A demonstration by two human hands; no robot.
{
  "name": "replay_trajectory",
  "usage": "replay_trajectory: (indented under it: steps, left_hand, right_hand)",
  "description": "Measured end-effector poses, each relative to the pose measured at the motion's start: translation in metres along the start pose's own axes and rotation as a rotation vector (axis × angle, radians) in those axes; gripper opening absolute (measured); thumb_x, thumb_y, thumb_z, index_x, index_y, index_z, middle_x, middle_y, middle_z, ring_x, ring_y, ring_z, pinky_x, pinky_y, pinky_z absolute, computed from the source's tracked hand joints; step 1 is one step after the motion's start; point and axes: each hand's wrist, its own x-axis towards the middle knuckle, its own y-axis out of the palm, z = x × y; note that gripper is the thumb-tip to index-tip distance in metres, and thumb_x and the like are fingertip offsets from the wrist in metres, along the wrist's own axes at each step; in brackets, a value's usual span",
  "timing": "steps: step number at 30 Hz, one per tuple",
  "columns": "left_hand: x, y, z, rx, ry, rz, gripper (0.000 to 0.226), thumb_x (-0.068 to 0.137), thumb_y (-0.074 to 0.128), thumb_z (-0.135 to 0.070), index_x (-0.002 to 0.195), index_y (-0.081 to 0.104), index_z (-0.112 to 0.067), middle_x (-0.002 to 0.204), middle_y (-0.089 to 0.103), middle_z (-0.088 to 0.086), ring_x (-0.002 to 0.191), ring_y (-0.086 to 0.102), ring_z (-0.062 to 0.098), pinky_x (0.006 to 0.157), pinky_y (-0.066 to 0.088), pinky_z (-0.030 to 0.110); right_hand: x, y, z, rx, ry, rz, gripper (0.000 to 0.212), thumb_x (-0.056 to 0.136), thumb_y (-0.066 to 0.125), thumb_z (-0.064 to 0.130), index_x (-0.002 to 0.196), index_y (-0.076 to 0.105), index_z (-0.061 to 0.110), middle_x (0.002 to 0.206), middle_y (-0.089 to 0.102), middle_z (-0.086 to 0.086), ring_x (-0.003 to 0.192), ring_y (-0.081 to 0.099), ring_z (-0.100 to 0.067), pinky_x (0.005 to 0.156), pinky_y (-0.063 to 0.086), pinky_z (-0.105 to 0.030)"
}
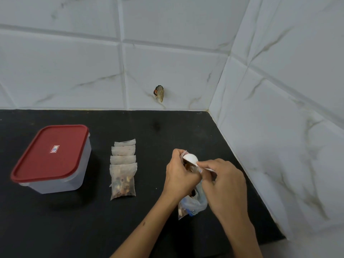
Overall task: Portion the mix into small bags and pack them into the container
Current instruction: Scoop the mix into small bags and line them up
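I look down on a black stone countertop (pixel 93 229) set in a corner of white marble-patterned wall tiles (pixel 167 53). At the left stands a translucent rectangular plastic container (pixel 61 175), with its dark red lid (pixel 50 153) on. Just to its right, apart from it, lies a short overlapping row of small clear filled bags (pixel 123 170) of brown mix. Right of centre, a clear plastic supply bag (pixel 193 205) of the mix rests on the counter, mostly hidden under my hands. My left hand (pixel 181 175) curls its fingers around a small clear bag (pixel 186 165) and holds it up by its mouth. My right hand (pixel 225 183) pinches the handle of a white plastic scoop (pixel 190 158), whose rounded bowl is tipped over that bag's opening. A small dark hole (pixel 159 93) marks the wall tile just above the counter.
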Motion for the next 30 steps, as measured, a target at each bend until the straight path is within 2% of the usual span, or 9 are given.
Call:
replay_trajectory:
  steps: [4, 7, 11, 13, 16, 19, 25, 28, 30]
  left_hand:
    - [0.002, 0.001, 0.001, -0.02, -0.005, -0.005, 0.039, 0.073, 0.076, -0.011, 0.096, 0.046, -0.019, 0.082, 0.055, -0.01, 0.071, 0.055, 0.004, 0.058, 0.045, 0.009]
    - [0.004, 0.001, 0.002, -0.041, -0.032, -0.003, 0.043, 0.068, 0.079, -0.018, 0.095, 0.047, -0.02, 0.084, 0.057, -0.009, 0.074, 0.056, 0.005, 0.06, 0.046, 0.013]
    - [0.006, 0.002, 0.002, -0.041, -0.049, 0.012, 0.042, 0.07, 0.078, -0.013, 0.098, 0.047, -0.018, 0.087, 0.057, -0.008, 0.079, 0.058, 0.009, 0.063, 0.048, 0.016]
    - [0.007, 0.003, 0.002, -0.032, -0.05, 0.019, 0.044, 0.069, 0.079, -0.015, 0.1, 0.047, -0.02, 0.09, 0.06, -0.005, 0.079, 0.059, 0.007, 0.064, 0.048, 0.017]
    - [0.008, 0.004, 0.002, -0.015, -0.056, 0.019, 0.046, 0.068, 0.078, -0.013, 0.1, 0.047, -0.022, 0.09, 0.06, -0.007, 0.077, 0.059, 0.003, 0.06, 0.046, 0.012]
    - [0.008, 0.004, 0.0, -0.005, -0.039, 0.013, 0.046, 0.068, 0.079, -0.014, 0.099, 0.046, -0.022, 0.089, 0.058, -0.009, 0.078, 0.058, 0.003, 0.06, 0.046, 0.011]
    - [0.005, 0.007, 0.002, 0.134, 0.021, 0.026, 0.047, 0.071, 0.078, -0.019, 0.1, 0.043, -0.023, 0.088, 0.058, -0.006, 0.086, 0.06, 0.012, 0.073, 0.055, 0.026]
    - [0.003, 0.01, 0.001, 0.158, 0.037, 0.047, 0.049, 0.073, 0.078, -0.014, 0.105, 0.04, -0.023, 0.088, 0.057, -0.008, 0.082, 0.061, 0.006, 0.07, 0.054, 0.018]
    - [0.003, 0.01, -0.001, 0.139, 0.031, 0.044, 0.05, 0.074, 0.078, -0.015, 0.106, 0.04, -0.021, 0.086, 0.056, -0.01, 0.08, 0.06, 0.003, 0.07, 0.052, 0.016]
  right_hand:
    - [0.001, -0.002, 0.0, -0.023, -0.096, -0.048, 0.018, 0.068, 0.078, 0.002, 0.084, 0.074, 0.01, 0.073, 0.07, -0.002, 0.063, 0.06, -0.014, 0.053, 0.054, -0.034]
    - [0.004, -0.004, -0.001, -0.002, -0.084, -0.064, 0.017, 0.071, 0.077, 0.004, 0.086, 0.074, 0.011, 0.075, 0.07, -0.001, 0.065, 0.061, -0.014, 0.055, 0.055, -0.034]
    - [0.012, -0.006, -0.001, 0.072, 0.059, 0.063, 0.013, 0.079, 0.071, 0.015, 0.092, 0.074, 0.017, 0.082, 0.07, 0.004, 0.073, 0.062, -0.007, 0.068, 0.053, -0.021]
    - [0.014, -0.009, -0.001, 0.208, 0.152, 0.007, 0.013, 0.079, 0.07, 0.013, 0.089, 0.074, 0.019, 0.079, 0.068, 0.011, 0.072, 0.063, -0.002, 0.063, 0.048, -0.009]
    - [0.017, -0.011, -0.003, 0.323, 0.276, 0.038, 0.014, 0.079, 0.07, 0.012, 0.084, 0.074, 0.024, 0.075, 0.067, 0.017, 0.073, 0.063, 0.001, 0.06, 0.045, -0.008]
    - [0.018, -0.01, -0.006, 0.276, 0.299, 0.105, 0.013, 0.08, 0.069, 0.014, 0.082, 0.072, 0.026, 0.075, 0.067, 0.016, 0.075, 0.061, 0.0, 0.062, 0.041, -0.008]
    - [0.025, -0.011, -0.014, -0.025, 0.249, 0.271, 0.012, 0.088, 0.061, 0.025, 0.098, 0.067, 0.025, 0.084, 0.063, 0.012, 0.069, 0.054, 0.0, 0.058, 0.035, -0.01]
    - [0.028, -0.009, -0.017, -0.062, 0.222, 0.282, 0.019, 0.092, 0.054, 0.026, 0.104, 0.068, 0.022, 0.083, 0.058, 0.011, 0.066, 0.05, 0.001, 0.057, 0.032, -0.007]
    - [0.029, -0.007, -0.018, -0.066, 0.22, 0.254, 0.023, 0.092, 0.054, 0.032, 0.102, 0.07, 0.019, 0.083, 0.062, 0.008, 0.071, 0.054, -0.004, 0.058, 0.035, -0.01]
